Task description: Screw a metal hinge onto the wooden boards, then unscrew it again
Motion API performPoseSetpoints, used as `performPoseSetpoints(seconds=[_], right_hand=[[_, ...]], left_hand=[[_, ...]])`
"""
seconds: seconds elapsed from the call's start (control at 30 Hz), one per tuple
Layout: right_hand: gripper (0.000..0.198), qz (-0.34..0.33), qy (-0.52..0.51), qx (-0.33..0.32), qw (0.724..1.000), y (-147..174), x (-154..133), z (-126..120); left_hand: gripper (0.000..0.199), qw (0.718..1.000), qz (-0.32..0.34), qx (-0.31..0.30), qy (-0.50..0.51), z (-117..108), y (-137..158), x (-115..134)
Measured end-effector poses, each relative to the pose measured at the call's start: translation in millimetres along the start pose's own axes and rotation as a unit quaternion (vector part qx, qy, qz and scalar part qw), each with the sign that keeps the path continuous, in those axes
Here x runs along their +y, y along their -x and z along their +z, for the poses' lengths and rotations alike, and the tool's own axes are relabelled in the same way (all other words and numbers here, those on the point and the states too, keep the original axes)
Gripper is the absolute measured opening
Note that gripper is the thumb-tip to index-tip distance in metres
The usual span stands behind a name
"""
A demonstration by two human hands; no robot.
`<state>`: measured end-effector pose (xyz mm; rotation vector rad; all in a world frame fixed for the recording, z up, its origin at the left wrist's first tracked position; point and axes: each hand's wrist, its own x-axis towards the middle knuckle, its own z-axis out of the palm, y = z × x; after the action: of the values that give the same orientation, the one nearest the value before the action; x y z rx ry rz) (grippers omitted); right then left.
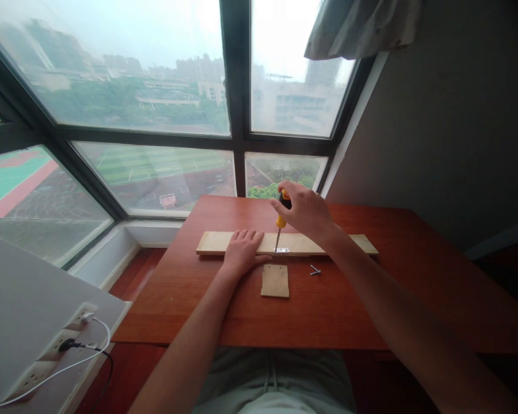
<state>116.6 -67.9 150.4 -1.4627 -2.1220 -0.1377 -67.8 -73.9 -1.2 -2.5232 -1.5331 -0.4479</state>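
A long pale wooden board point(211, 242) lies across the table. My left hand point(242, 250) rests flat on its left part, fingers stretched over the top and the thumb pointing right along the near edge. My right hand point(306, 210) is closed around the yellow and black handle of a screwdriver point(280, 222). The screwdriver stands nearly upright, its tip at a small silver metal plate point(282, 250) on the board's near edge. Whether a screw sits under the tip is too small to tell. Nearer to me lies a small tan rectangular piece point(275, 282) with two holes.
A few loose screws point(315, 270) lie right of the tan piece. The reddish-brown table point(176, 310) ends at a wall on the right. Large windows point(155, 178) rise behind it. Plugged-in cables point(106, 330) hang from wall sockets at the lower left.
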Motion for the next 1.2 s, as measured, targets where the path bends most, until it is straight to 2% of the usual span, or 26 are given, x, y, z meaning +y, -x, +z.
performPoseSetpoints(seconds=[0.1, 0.23, 0.43, 0.53, 0.83, 1.03, 1.2], right_hand=[[0.024, -0.013, -0.01, -0.004, 1.0, -2.1, 1.6, 1.7], [0.033, -0.022, -0.027, -0.011, 0.999, -1.1, 3.0, 1.8], [0.027, 0.005, 0.028, -0.001, 1.0, 0.2, -0.6, -1.4], [0.025, 0.003, 0.02, -0.004, 1.0, -3.7, 1.4, -1.4], [0.027, -0.012, -0.039, 0.021, 0.999, -12.0, 18.5, -11.6], [0.019, 0.007, -0.004, 0.014, 1.0, -2.1, 30.4, -25.3], [0.016, 0.007, 0.021, 0.002, 1.0, 6.3, 41.1, -27.4]], left_hand=[[0.071, 1.0, 0.002, 0.002, 0.0, -0.1, 0.0, 0.0], [0.07, 1.0, 0.002, 0.006, 0.001, 0.7, 0.0, -0.4], [0.071, 1.0, 0.005, 0.009, -0.002, 2.4, 0.3, -1.0], [0.068, 1.0, 0.001, 0.01, -0.002, 2.5, 0.5, -0.8], [0.071, 1.0, -0.001, -0.002, -0.004, 1.1, 0.1, -0.8], [0.069, 1.0, -0.003, -0.004, 0.007, -0.8, 0.3, -0.1], [0.069, 1.0, -0.006, -0.01, 0.009, -0.7, -0.2, 0.2]])
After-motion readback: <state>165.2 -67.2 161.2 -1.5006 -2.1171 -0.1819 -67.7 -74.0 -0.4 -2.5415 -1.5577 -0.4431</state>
